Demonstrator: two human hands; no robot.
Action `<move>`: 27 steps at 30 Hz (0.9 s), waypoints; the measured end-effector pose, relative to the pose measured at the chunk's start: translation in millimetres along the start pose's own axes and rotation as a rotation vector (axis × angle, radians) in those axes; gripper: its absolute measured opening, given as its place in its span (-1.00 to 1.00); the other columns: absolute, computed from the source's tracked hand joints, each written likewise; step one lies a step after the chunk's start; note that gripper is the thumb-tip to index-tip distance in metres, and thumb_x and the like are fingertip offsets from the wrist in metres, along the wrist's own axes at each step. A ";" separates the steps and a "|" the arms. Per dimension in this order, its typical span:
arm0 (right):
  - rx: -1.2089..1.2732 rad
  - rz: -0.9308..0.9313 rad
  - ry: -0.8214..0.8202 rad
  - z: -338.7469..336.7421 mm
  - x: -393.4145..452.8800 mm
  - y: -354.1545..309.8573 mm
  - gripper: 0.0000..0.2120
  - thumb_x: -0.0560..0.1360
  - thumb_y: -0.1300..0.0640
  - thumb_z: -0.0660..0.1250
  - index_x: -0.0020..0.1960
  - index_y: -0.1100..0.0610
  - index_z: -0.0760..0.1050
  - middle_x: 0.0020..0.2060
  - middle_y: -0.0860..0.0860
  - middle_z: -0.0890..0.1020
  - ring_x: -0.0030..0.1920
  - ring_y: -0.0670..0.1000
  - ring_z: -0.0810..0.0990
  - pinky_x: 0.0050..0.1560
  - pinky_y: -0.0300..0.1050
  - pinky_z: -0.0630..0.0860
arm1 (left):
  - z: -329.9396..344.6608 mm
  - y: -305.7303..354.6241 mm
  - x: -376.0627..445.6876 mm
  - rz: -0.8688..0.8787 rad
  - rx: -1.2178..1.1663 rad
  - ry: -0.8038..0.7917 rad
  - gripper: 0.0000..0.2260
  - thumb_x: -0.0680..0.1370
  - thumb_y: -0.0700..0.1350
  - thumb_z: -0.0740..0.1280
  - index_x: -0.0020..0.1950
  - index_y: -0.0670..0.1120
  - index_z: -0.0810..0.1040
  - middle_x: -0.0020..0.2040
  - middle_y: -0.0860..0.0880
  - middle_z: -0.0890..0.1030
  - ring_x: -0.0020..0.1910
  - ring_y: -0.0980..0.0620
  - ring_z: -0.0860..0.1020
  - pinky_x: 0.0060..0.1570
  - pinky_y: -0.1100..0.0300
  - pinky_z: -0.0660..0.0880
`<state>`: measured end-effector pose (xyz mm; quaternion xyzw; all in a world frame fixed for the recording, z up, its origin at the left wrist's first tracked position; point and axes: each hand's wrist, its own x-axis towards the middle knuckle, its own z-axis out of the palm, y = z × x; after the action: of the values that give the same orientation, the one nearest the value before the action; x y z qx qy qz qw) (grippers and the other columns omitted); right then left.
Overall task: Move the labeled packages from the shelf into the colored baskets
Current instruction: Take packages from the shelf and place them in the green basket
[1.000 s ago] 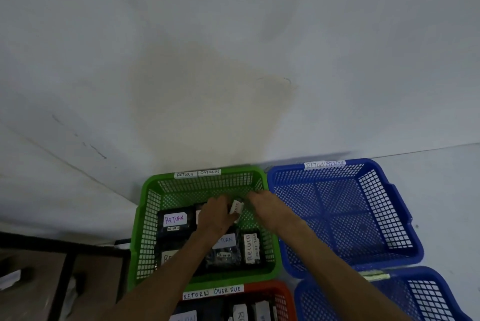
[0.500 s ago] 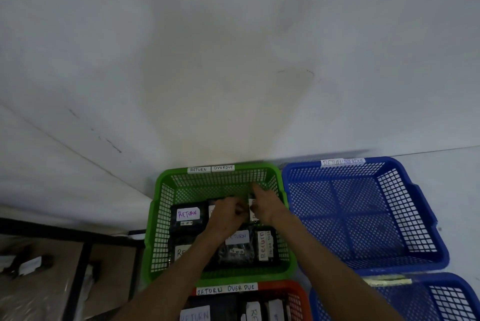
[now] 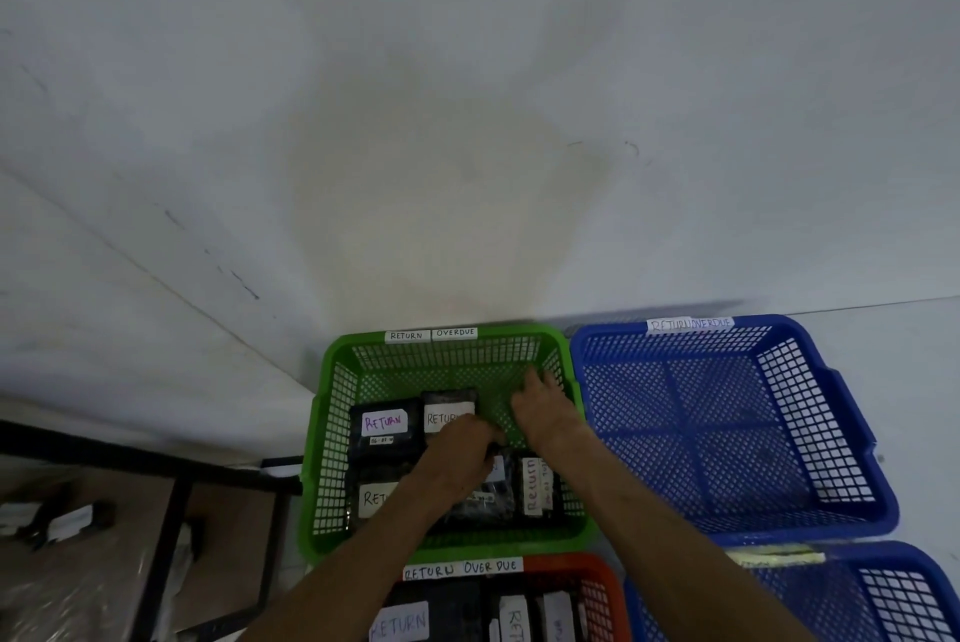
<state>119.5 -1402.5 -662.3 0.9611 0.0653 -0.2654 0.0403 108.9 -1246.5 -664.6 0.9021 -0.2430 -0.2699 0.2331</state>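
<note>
Wall (image 3: 467,96) fills the upper view; baskets sit on the floor against its foot, likely so they stay lined up and reachable from one standing spot.

Blue basket (image 3: 852,439), right of centre: holds no packages that I can see. A strip label on its far rim reads RETURN OVERDUE, so sorting is by rim label.

Green basket (image 3: 322,433), touching the blue one's left side: same label on its far rim. Dark packages (image 3: 384,428) with white RETURN labels lie flat, face up, in rows along the left and near parts; presumably so the labels stay readable. Far right corner of the floor is bare mesh.

Red basket (image 3: 597,584), just in front of the green one, partly cut off: more labeled packages inside.

Shelf (image 3: 171,480), lower left, dark frame: a few blurred items lie on it, likely packages waiting.

Right hand (image 3: 543,410): inside the green basket over the bare mesh, fingers fairly straight and spread, holding nothing visible.

Left hand (image 3: 457,454): low over the package rows, fingers curled down; whether it pinches a package cannot be told. Judged step: seating a package in the green basket.
</note>
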 end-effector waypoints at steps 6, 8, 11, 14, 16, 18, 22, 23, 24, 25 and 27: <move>0.060 0.016 0.060 -18.4 -20.4 2.8 -0.63 0.51 0.37 0.26 0.31 0.30 0.45 0.32 0.24 0.44 0.42 0.26 0.29 0.51 0.13 0.16 | -18.1 0.4 -30.4 0.046 -0.051 0.099 -0.76 0.55 -0.27 0.31 0.17 -0.16 0.66 0.09 -0.14 0.67 0.04 -0.06 0.61 0.06 0.01 0.57; 0.212 0.034 0.136 -27.5 -29.1 2.7 -0.60 0.50 0.41 0.25 0.34 0.30 0.43 0.29 0.23 0.44 0.37 0.22 0.37 0.45 0.03 0.27 | -33.2 -1.4 -48.1 0.056 -0.065 0.165 -0.77 0.55 -0.25 0.34 0.18 -0.14 0.66 0.11 -0.10 0.67 0.06 -0.02 0.62 0.12 0.05 0.56; 0.421 0.015 0.234 -49.2 -56.8 -10.3 -0.62 0.50 0.36 0.29 0.32 0.26 0.46 0.21 0.20 0.49 0.26 0.17 0.49 0.29 -0.06 0.43 | -58.2 -9.3 -83.6 0.059 -0.068 0.244 -0.75 0.54 -0.23 0.40 0.21 -0.14 0.65 0.16 -0.07 0.66 0.14 -0.01 0.61 0.22 0.13 0.52; 0.533 -0.046 0.342 -71.5 -96.6 -45.1 -0.66 0.53 0.24 0.36 0.30 0.23 0.52 0.13 0.18 0.57 0.18 0.15 0.53 0.18 -0.13 0.42 | -83.3 -20.3 -130.6 0.078 -0.127 0.317 -0.77 0.52 -0.22 0.41 0.17 -0.13 0.66 0.11 -0.07 0.67 0.08 0.02 0.62 0.14 0.12 0.56; 0.584 -0.103 0.447 -84.0 -125.6 -81.2 -0.73 0.56 0.13 0.38 0.21 0.22 0.57 0.05 0.14 0.62 0.11 0.14 0.56 0.09 -0.08 0.44 | -103.0 -25.0 -173.3 0.080 -0.141 0.353 -0.75 0.54 -0.18 0.40 0.22 -0.09 0.64 0.14 -0.03 0.67 0.09 0.09 0.61 0.11 0.28 0.53; 0.626 -0.152 0.510 -94.9 -153.9 -126.3 -0.75 0.57 0.09 0.38 0.16 0.22 0.59 0.02 0.11 0.64 0.07 0.10 0.58 0.05 -0.08 0.46 | -121.1 -33.7 -222.4 0.091 -0.153 0.405 -0.71 0.55 -0.13 0.40 0.27 -0.04 0.62 0.18 0.02 0.66 0.09 0.14 0.60 0.07 0.33 0.51; 0.685 -0.303 0.649 -118.0 -210.4 -234.0 -0.76 0.54 0.12 0.43 0.17 0.18 0.63 0.00 0.06 0.68 0.00 0.00 0.59 0.02 -0.19 0.45 | -145.7 -68.0 -334.4 0.129 -0.172 0.504 -0.69 0.56 -0.10 0.41 0.31 0.00 0.60 0.22 0.06 0.65 0.12 0.20 0.59 0.06 0.40 0.52; 0.680 -0.344 0.684 -122.8 -222.9 -261.7 -0.76 0.54 0.10 0.43 0.17 0.15 0.62 -0.01 0.01 0.67 -0.02 -0.06 0.58 0.03 -0.19 0.46 | -149.9 -80.2 -363.2 0.129 -0.165 0.528 -0.69 0.56 -0.09 0.41 0.31 0.01 0.61 0.21 0.08 0.65 0.11 0.23 0.58 0.06 0.43 0.51; 0.680 -0.382 0.708 -126.8 -234.9 -288.7 -0.76 0.54 0.07 0.42 0.18 0.12 0.62 -0.01 -0.04 0.66 -0.02 -0.10 0.57 0.04 -0.21 0.46 | -154.8 -91.0 -392.9 0.128 -0.156 0.549 -0.69 0.55 -0.08 0.42 0.30 0.02 0.61 0.20 0.11 0.64 0.09 0.27 0.58 0.04 0.46 0.50; 0.678 -0.413 0.716 -131.9 -246.9 -315.8 -0.75 0.55 0.04 0.41 0.20 0.09 0.60 0.01 -0.06 0.65 0.00 -0.12 0.57 0.07 -0.23 0.46 | -160.4 -101.2 -422.9 0.125 -0.149 0.578 -0.70 0.55 -0.07 0.42 0.29 0.03 0.61 0.19 0.16 0.64 0.05 0.34 0.57 0.02 0.50 0.49; 0.659 -0.477 0.736 -144.6 -266.8 -368.6 -0.73 0.57 0.01 0.38 0.23 0.06 0.59 0.06 -0.06 0.65 0.05 -0.13 0.59 0.12 -0.25 0.47 | -172.0 -122.3 -480.4 0.098 -0.132 0.648 -0.72 0.54 -0.07 0.43 0.25 0.04 0.63 0.12 0.22 0.62 -0.03 0.43 0.55 0.02 0.51 0.48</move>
<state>-88.6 -1049.8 -416.9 0.9107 0.2046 0.0803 -0.3498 -103.3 -831.1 -424.4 0.9112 -0.1812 0.0276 0.3689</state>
